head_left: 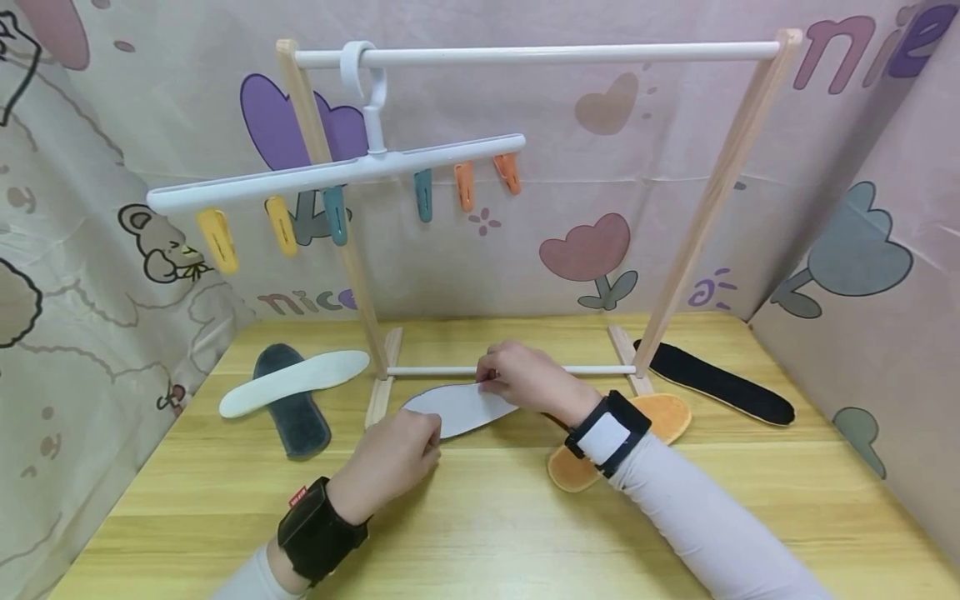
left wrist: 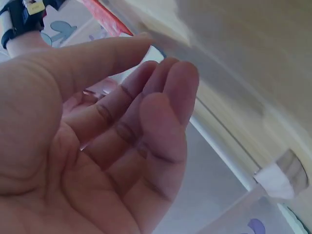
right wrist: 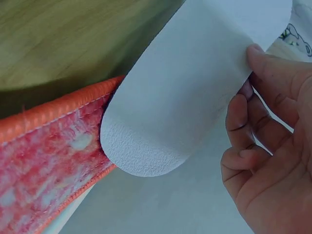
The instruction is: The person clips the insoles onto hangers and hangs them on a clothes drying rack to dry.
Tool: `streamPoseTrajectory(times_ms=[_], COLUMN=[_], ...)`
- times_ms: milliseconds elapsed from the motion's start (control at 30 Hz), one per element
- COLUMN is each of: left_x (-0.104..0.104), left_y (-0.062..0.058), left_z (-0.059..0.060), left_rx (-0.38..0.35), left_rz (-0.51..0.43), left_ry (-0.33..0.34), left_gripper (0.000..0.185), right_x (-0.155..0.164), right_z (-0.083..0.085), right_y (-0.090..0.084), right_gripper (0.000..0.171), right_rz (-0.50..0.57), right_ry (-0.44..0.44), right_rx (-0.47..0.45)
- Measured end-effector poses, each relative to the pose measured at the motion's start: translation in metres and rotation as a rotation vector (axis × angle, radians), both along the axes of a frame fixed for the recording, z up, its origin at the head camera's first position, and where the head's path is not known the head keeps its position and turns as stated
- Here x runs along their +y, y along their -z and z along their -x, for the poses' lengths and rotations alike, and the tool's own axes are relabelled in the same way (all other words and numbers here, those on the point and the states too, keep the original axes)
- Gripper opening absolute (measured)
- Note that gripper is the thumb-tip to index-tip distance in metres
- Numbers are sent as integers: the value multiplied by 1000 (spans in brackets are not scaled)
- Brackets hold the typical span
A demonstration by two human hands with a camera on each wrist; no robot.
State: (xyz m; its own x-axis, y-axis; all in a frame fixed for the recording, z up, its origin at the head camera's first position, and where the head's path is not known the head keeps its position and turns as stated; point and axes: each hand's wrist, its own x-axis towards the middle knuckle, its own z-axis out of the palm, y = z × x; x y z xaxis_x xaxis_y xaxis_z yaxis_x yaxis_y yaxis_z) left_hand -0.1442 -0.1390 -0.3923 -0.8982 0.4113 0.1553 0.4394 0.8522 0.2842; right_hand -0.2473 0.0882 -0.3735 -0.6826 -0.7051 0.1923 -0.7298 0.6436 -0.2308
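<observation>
A white shoe insole (head_left: pixel 461 408) lies slanted near the rack's base. My right hand (head_left: pixel 532 379) pinches its far edge between thumb and fingers; in the right wrist view the insole (right wrist: pixel 161 92) shows a pale face and a textured rounded end. At its left end is my left hand (head_left: pixel 393 454), overlapping it in the head view. In the left wrist view the left hand's fingers (left wrist: pixel 178 83) bend loosely, with a gap between thumb and fingers. A pink patterned insole with orange trim (right wrist: pixel 53 151) lies behind the white one.
A white insole (head_left: pixel 300 383) crosses a dark grey one (head_left: pixel 300 429) at left. An orange insole (head_left: pixel 573 471) is under the right wrist; a black one (head_left: pixel 720 383) lies right. Above, a hanger (head_left: pixel 337 171) with several colored clips (head_left: pixel 217 242) hangs on the rack's rod (head_left: pixel 562 55).
</observation>
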Motion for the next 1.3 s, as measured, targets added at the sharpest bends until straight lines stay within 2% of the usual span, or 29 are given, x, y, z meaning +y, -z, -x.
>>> streamPoseTrajectory(times_ms=[133, 300, 567, 667, 900, 1100, 1300], left_x=[-4, -8, -14, -16, -18, -22, -28], left_y=[0, -1, -4, -4, -7, -11, -17], left_z=[5, 9, 14, 16, 21, 24, 25], left_rx=[-15, -17, -77, -60, 67, 83, 134], left_rz=[-20, -53, -128, -151, -184, -244, -319], left_ry=[-44, -61, -114, -131, -125, -142, -143], left_gripper=[25, 20, 17, 12, 7, 11, 11], right_x=[3, 4, 4, 4, 3, -1, -5], right_z=[1, 0, -1, -1, -2, -4, -7], right_y=[0, -3, -5, -5, -8, -10, -14], right_gripper=[3, 4, 4, 5, 4, 6, 7], right_rz=[41, 88, 139, 156, 192, 225, 273], right_ry=[32, 64, 90, 94, 77, 57, 42], right_rx=[22, 18, 15, 26, 46, 65, 25])
